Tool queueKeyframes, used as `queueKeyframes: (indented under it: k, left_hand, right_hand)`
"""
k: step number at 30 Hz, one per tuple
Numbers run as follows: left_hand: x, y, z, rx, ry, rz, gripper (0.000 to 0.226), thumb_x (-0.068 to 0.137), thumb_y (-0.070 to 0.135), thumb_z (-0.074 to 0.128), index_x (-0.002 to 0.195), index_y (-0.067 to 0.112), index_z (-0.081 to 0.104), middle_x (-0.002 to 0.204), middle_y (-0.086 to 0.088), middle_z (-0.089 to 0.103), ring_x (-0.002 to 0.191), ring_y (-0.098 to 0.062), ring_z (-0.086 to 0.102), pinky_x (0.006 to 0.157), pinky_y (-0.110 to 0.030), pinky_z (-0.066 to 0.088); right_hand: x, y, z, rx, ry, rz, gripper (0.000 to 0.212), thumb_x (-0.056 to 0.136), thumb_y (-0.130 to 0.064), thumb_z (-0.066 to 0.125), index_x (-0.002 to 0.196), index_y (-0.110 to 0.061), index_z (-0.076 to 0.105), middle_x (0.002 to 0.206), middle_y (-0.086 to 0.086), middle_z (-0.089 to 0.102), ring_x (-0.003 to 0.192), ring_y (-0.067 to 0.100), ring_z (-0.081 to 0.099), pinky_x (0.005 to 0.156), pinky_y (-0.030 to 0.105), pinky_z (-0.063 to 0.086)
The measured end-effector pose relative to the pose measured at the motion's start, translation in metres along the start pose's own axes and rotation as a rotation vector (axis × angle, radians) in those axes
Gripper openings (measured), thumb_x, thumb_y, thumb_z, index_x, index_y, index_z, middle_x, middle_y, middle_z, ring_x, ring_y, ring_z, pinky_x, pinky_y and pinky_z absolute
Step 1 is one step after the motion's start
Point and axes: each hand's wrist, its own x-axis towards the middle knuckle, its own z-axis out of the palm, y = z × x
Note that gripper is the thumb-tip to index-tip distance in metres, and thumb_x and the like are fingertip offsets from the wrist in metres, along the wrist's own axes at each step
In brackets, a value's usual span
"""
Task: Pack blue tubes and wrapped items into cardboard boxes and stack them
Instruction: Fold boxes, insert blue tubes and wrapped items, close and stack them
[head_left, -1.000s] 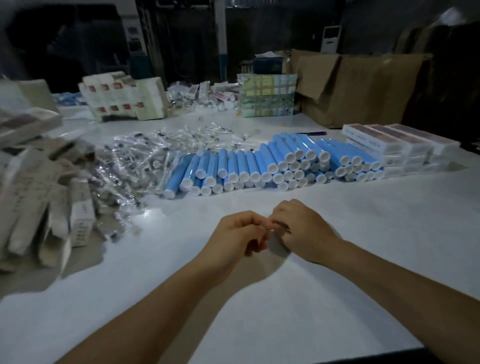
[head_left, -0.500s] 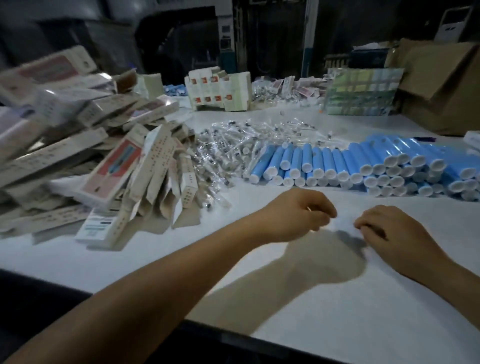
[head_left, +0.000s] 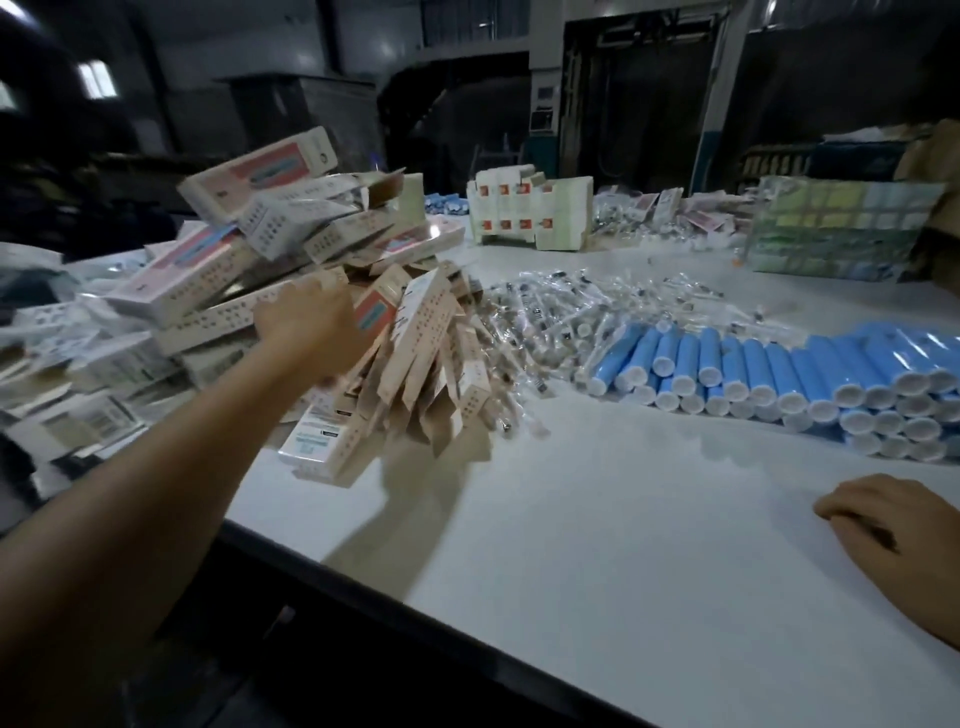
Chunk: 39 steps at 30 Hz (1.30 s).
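A loose heap of flat cardboard boxes (head_left: 208, 270), white and tan with pink panels, covers the table's left side. My left hand (head_left: 306, 327) is stretched into this heap, its fingers curled over the edge of one box, the fingertips hidden among the boxes. Blue tubes (head_left: 779, 374) with white caps lie in stacked rows on the right. Clear-wrapped small items (head_left: 571, 317) are scattered between the boxes and the tubes. My right hand (head_left: 893, 525) rests on the white table (head_left: 597, 519) at the right, its fingers loosely curled and holding nothing.
A block of white cartons with red squares (head_left: 530, 213) stands at the back. A green and yellow wrapped pack (head_left: 831, 234) sits at the back right beside brown cardboard (head_left: 940, 208). The table's front edge (head_left: 415, 608) runs diagonally below my left arm.
My hands have parted. The left one has gone left and forward into the box heap, while the right stays low on the table. The view has swung to the left.
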Motion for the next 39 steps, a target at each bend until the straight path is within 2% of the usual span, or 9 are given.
queueKeyframes:
  k: [5,12,19,23,28,30,32,35,39]
  left_hand:
    - [0.002,-0.004,0.018,-0.004,-0.182,-0.011,0.060,0.080,0.065,0.055,0.116,0.018,0.044,0.103,-0.008,0.053,0.099,-0.029,0.049,0.086,-0.042,0.046]
    - [0.003,0.009,0.018,-0.140,-0.097,-0.026,0.030,0.087,0.037,0.060,0.102,0.014,0.049,0.074,-0.002,0.049,0.069,-0.020,0.052,0.057,-0.030,0.042]
    - [0.009,0.000,-0.007,-0.155,0.087,-0.025,0.029,0.085,0.033,0.065,0.098,0.015,0.047,0.075,-0.006,0.051,0.065,-0.024,0.055,0.053,-0.030,0.046]
    - [0.005,0.019,-0.035,-0.286,0.202,0.077,0.043,0.077,0.039,0.071,0.101,0.016,0.043,0.081,-0.010,0.054,0.067,-0.030,0.058,0.058,-0.044,0.056]
    - [-0.050,0.113,-0.049,-0.465,0.183,0.471,0.049,0.072,0.031,0.075,0.091,0.029,0.030,0.079,0.003,0.047,0.060,-0.011,0.046,0.044,-0.024,0.033]
    - [-0.083,0.159,-0.039,-0.495,0.110,0.597,0.048,0.072,0.023,0.069,0.087,0.031,0.023,0.086,0.001,0.049,0.059,-0.009,0.040,0.045,-0.025,0.030]
    - [-0.110,0.203,-0.023,-0.451,0.024,0.765,0.047,0.076,0.020,0.061,0.106,0.031,0.027,0.106,-0.004,0.054,0.063,-0.017,0.047,0.052,-0.029,0.036]
    - [-0.130,0.251,0.001,-0.305,0.019,0.948,0.070,0.084,0.044,0.057,0.140,0.031,0.018,0.126,-0.003,0.052,0.098,-0.026,0.057,0.069,-0.034,0.042]
    - [-0.141,0.284,0.017,-0.247,0.057,0.960,0.087,0.072,0.082,0.029,0.140,0.028,0.025,0.124,-0.001,0.052,0.107,-0.024,0.053,0.080,-0.037,0.043]
  right_hand:
    - [-0.002,-0.007,-0.004,0.003,0.015,0.003,0.038,0.079,0.003,0.066,0.086,-0.034,0.062,0.089,-0.016,0.058,0.084,0.022,0.055,0.080,0.028,0.041]
    - [0.000,-0.011,-0.007,0.015,-0.017,0.019,0.039,0.081,0.004,0.064,0.086,-0.035,0.061,0.089,-0.014,0.058,0.087,0.025,0.057,0.081,0.035,0.045]
    - [-0.005,-0.023,-0.011,0.009,0.037,0.009,0.031,0.080,0.002,0.066,0.082,-0.029,0.064,0.085,-0.019,0.056,0.082,0.016,0.053,0.071,0.033,0.041]
    - [-0.006,-0.025,-0.015,0.011,0.018,0.005,0.021,0.084,-0.003,0.063,0.083,-0.023,0.068,0.084,-0.016,0.058,0.083,0.005,0.050,0.071,0.015,0.035]
    - [-0.005,-0.026,-0.019,0.027,-0.017,0.043,0.016,0.088,-0.007,0.059,0.086,-0.018,0.070,0.081,-0.015,0.052,0.084,0.011,0.050,0.068,0.015,0.032]
    - [-0.004,-0.026,-0.022,0.210,-0.024,0.164,0.019,0.089,-0.007,0.058,0.084,-0.021,0.069,0.081,-0.014,0.059,0.080,0.007,0.056,0.069,0.015,0.038]
    - [-0.001,-0.025,-0.027,0.669,0.047,0.364,0.028,0.095,-0.011,0.051,0.075,-0.017,0.070,0.074,-0.007,0.069,0.067,0.006,0.061,0.066,0.018,0.046]
    - [0.004,-0.014,-0.040,1.278,0.190,0.618,0.055,0.101,-0.036,0.036,0.068,-0.011,0.072,0.063,0.011,0.068,0.051,0.017,0.058,0.054,0.026,0.043]
    - [0.003,-0.005,-0.041,1.316,0.213,0.682,0.035,0.096,-0.027,0.044,0.077,-0.012,0.070,0.058,0.012,0.066,0.042,0.013,0.054,0.039,0.017,0.035]
